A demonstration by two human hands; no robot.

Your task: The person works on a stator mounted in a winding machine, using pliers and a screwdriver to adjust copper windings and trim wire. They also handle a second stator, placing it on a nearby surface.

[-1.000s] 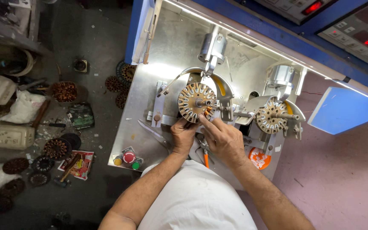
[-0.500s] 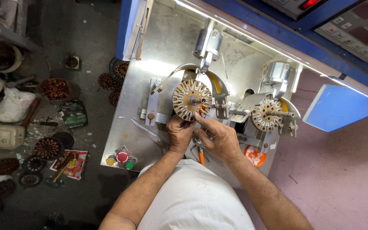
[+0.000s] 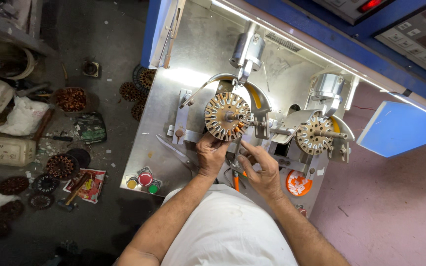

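Stator core (image 3: 227, 116) on spindle just above left hand (image 3: 211, 156), fingers gripping its lower rim; right hand (image 3: 261, 170) fingers loosely spread beside

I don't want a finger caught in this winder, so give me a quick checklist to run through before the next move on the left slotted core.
1. Left hand clear of the left slotted core: not ok, fingers touch its lower rim.
2. Right hand clear of the core: ok, just below it with the forefinger raised.
3. Core seated on its spindle: ok, hub centred.
4. Wire threaded: cannot tell, too fine to see.
5. Push buttons within reach: ok, at the table's near edge.
6. Right slotted core untouched: ok.
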